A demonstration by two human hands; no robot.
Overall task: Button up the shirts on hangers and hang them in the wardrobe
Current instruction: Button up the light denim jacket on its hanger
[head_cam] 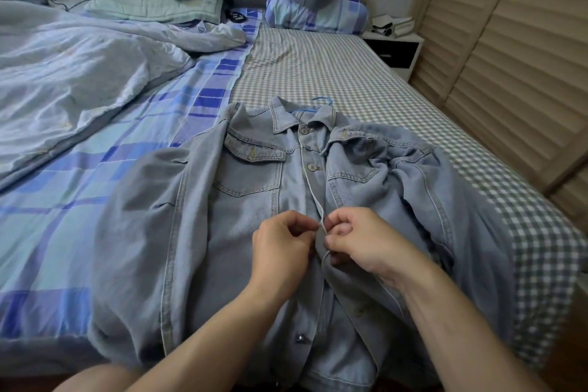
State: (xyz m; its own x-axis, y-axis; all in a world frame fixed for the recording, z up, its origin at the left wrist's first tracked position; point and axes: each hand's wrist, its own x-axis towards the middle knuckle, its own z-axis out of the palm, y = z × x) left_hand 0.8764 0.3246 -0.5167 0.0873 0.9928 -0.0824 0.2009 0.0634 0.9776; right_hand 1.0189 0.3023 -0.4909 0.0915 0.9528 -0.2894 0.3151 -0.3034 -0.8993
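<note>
Denim shirt (pixel 241 232) laid flat, front up, at near edge of bed (pixel 350 73), hem draped over that edge. Blue hanger (pixel 321 101) hook seen at collar. Placket pinched mid-chest by left hand (pixel 281 248) and right hand (pixel 359 239), fingers curled tight on fabric edges. Two upper buttons (pixel 311 166) appear fastened; lower stud (pixel 299 338) left open. Risks judged: button hidden under fingers, so wrong hole may be matched, front left skewed; hem may be dragged off near edge; hanger may be slipped from collar. Wardrobe door (pixel 509 57) seen along right edge of bed.
</note>
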